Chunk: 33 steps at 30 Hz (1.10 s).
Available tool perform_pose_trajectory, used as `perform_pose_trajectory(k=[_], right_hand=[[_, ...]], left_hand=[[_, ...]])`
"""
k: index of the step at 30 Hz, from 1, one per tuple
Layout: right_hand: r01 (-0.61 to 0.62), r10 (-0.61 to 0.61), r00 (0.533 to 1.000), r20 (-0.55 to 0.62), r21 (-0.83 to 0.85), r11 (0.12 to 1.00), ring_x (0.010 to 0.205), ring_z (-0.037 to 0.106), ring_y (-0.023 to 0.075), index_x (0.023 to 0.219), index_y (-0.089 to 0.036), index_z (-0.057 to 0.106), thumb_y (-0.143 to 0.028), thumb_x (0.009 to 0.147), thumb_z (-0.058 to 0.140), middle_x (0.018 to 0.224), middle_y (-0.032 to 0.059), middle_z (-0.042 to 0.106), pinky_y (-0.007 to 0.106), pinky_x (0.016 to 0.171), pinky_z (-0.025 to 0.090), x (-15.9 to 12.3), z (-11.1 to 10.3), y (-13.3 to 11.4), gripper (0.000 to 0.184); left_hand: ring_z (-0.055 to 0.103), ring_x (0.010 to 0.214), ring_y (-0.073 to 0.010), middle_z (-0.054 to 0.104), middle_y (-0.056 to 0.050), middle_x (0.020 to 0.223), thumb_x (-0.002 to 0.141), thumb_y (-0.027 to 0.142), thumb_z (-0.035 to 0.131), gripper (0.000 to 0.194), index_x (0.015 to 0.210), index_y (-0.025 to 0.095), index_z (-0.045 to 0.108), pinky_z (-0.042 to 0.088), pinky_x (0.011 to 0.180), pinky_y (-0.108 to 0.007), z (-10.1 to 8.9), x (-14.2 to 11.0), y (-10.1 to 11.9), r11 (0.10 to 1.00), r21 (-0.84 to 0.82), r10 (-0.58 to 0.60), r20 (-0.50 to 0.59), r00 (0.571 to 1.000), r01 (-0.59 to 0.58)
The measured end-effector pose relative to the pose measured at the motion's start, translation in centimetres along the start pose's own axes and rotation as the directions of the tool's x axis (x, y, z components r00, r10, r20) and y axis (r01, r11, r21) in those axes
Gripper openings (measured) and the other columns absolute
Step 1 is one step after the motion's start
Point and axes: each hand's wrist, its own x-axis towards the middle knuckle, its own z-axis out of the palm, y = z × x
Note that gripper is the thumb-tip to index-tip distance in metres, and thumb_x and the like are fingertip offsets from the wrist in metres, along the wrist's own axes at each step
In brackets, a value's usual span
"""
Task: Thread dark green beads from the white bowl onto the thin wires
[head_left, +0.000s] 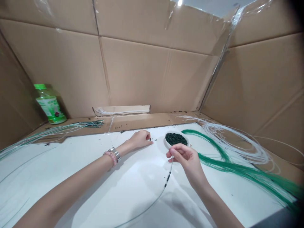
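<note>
Right hand [186, 161] pinches a thin strand [169, 177] strung with black beads, beside a white bowl [168, 144]. Left hand [140, 140] curled closed on the desk [133, 177] by loose beads [152, 139].

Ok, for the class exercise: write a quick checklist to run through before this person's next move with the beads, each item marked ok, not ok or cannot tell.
1. Beads in the bowl: ok, a heap sits in it.
2. Cord in the right hand: ok, pinched.
3. Cord tip: cannot tell, hidden by the right hand.
4. Threaded beads: ok, a short run sits on the cord below the hand.
5. Loose beads by the left hand: not ok, a few lie on the white surface outside the bowl.
</note>
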Motion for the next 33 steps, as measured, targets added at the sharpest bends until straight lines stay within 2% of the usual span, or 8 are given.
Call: perform_pose_trajectory(k=[8, 15, 24, 28, 31, 33], right_hand=[[-0.062, 0.061, 0.996, 0.068, 0.018, 0.998, 0.056, 0.062, 0.0124, 0.066, -0.016, 0.061, -0.042, 0.069, 0.074, 0.061, 0.0026, 0.064, 0.025, 0.054, 0.056, -0.5, -0.1, -0.5, 0.028], [-0.040, 0.040, 0.998, 0.047, 0.008, 0.999, 0.057, 0.060, 0.0114, 0.067, -0.016, 0.060, -0.042, 0.070, 0.072, 0.061, 0.0021, 0.063, 0.023, 0.054, 0.056, -0.5, 0.0, -0.3, 0.029], [0.002, 0.000, 0.999, 0.038, -0.047, 0.999, 0.059, 0.062, 0.0137, 0.067, -0.016, 0.060, -0.043, 0.070, 0.072, 0.061, 0.0024, 0.062, 0.025, 0.053, 0.056, -0.4, 0.5, -0.3, 0.029], [0.042, -0.039, 0.998, 0.046, -0.073, 0.996, 0.057, 0.059, 0.0129, 0.067, -0.017, 0.060, -0.039, 0.071, 0.071, 0.060, 0.0017, 0.060, 0.025, 0.052, 0.056, -0.3, 1.0, -1.2, 0.025], [0.087, -0.083, 0.995, 0.059, -0.079, 0.993, 0.058, 0.058, 0.0128, 0.067, -0.018, 0.061, -0.036, 0.072, 0.069, 0.061, 0.0009, 0.059, 0.025, 0.054, 0.056, -0.2, 2.3, -2.2, 0.021], [0.116, -0.110, 0.991, 0.081, -0.077, 0.990, 0.058, 0.058, 0.0125, 0.068, -0.018, 0.060, -0.035, 0.073, 0.068, 0.063, 0.0003, 0.058, 0.025, 0.055, 0.055, -0.2, 3.7, -2.7, 0.019]], left_hand=[[0.061, 0.098, -0.0205, 0.060, -0.009, 0.115, 0.092, 0.032, 0.055, 0.030, 0.116, 0.014, 0.057, 0.053, 0.084, -0.041, 1.1, 1.0, 0.1, 0.998, -0.022, 0.067, 0.003, 0.998, -0.067], [0.061, 0.099, -0.0206, 0.060, -0.009, 0.115, 0.091, 0.032, 0.056, 0.030, 0.116, 0.014, 0.057, 0.053, 0.084, -0.041, 0.6, -0.2, -0.3, 0.994, -0.069, 0.078, -0.022, 0.997, -0.080], [0.062, 0.097, -0.0200, 0.061, -0.009, 0.113, 0.092, 0.033, 0.055, 0.029, 0.114, 0.014, 0.058, 0.053, 0.084, -0.040, 0.3, -1.2, 0.6, 0.953, -0.291, 0.057, -0.095, 0.994, -0.082], [0.062, 0.085, -0.0165, 0.066, -0.005, 0.093, 0.088, 0.029, 0.060, 0.018, 0.094, 0.012, 0.064, 0.052, 0.078, -0.034, -1.8, -4.6, 1.5, 0.866, -0.495, -0.006, -0.158, 0.987, -0.074], [0.061, 0.078, -0.0138, 0.067, -0.003, 0.084, 0.079, 0.024, 0.066, 0.012, 0.084, 0.014, 0.067, 0.049, 0.076, -0.027, -3.9, -9.1, 1.8, 0.740, -0.669, -0.100, -0.205, 0.974, -0.065], [0.059, 0.071, -0.0122, 0.066, -0.002, 0.076, 0.077, 0.028, 0.067, 0.014, 0.081, 0.014, 0.068, 0.048, 0.072, -0.025, -4.7, -12.5, 1.8, 0.633, -0.773, -0.190, -0.216, 0.958, -0.049]])
